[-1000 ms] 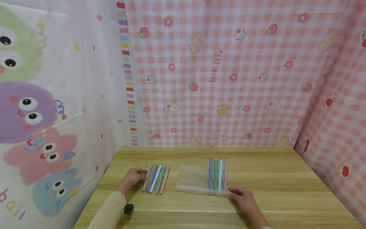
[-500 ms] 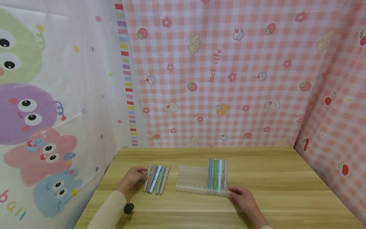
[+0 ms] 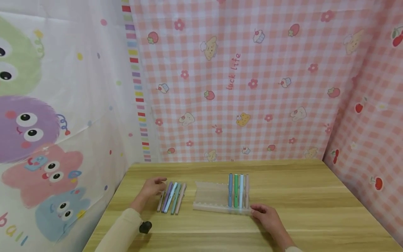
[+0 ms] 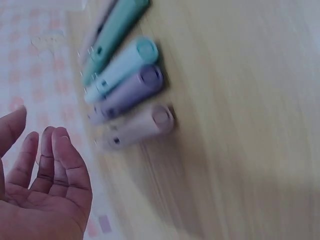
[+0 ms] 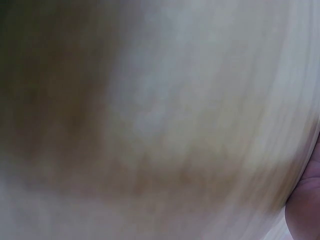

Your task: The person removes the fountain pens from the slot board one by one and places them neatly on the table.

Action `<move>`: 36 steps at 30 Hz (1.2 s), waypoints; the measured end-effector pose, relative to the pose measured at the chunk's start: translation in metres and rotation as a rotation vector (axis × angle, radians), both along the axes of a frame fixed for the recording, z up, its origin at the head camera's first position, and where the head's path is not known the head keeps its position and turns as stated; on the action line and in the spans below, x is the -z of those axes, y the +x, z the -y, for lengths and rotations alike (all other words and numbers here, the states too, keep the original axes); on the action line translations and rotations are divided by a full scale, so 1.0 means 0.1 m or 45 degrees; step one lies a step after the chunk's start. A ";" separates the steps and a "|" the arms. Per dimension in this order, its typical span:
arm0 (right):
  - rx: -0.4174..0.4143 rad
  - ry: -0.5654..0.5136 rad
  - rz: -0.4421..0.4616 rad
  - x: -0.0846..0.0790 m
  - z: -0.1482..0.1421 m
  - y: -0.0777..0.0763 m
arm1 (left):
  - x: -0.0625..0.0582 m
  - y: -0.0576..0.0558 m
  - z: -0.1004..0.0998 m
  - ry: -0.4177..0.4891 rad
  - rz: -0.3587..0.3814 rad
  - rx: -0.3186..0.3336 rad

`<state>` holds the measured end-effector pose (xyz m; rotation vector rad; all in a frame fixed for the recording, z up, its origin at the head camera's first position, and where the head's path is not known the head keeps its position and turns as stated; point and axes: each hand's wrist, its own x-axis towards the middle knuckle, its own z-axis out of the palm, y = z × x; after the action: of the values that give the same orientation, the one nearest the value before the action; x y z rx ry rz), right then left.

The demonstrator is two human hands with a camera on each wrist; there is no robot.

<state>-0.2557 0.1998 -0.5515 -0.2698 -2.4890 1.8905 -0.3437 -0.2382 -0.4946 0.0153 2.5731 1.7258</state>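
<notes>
In the head view my left hand [image 3: 153, 188] hovers over the leftmost of several capped pens lying side by side. The left wrist view shows that hand [image 4: 50, 185] with fingers loosely bent and nothing between them, beside a pinkish-beige pen [image 4: 142, 129]. Next to that pen lie a purple pen [image 3: 167, 196], a light blue pen [image 3: 171, 198], a teal pen [image 3: 176, 198] and another pinkish-beige pen [image 3: 181, 199]. My right hand [image 3: 266, 217] pinches the front right corner of a clear plastic pen rack [image 3: 211, 207]; its wrist view shows only a hand edge.
At the rack's right end stand a blue pen [image 3: 230, 190], a green pen [image 3: 236, 191], a light blue pen [image 3: 241, 191] and a pinkish-beige pen [image 3: 247, 191]. The wooden table [image 3: 315, 196] meets a pink checked cloth [image 3: 239, 105] behind and a white cartoon cloth [image 3: 94, 87] at left.
My left hand has lifted off the leftmost pen and shifted slightly up and right. The right hand stays at the rack's corner, and the head view has tilted a little.
</notes>
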 end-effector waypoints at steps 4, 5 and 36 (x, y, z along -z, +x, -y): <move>-0.007 0.019 0.001 -0.01 0.01 0.01 | -0.05 0.01 -0.14 0.014 0.015 -0.008; -0.008 0.018 -0.002 -0.01 0.01 0.01 | -0.06 0.01 -0.18 0.022 0.011 -0.008; -0.021 0.025 0.006 -0.03 -0.01 0.01 | 0.00 0.28 -1.71 0.332 -0.033 0.218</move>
<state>-0.2549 0.2005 -0.5489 -0.2542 -2.5195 1.8724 -0.3158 -0.0673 -0.4950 0.2596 2.2667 1.9888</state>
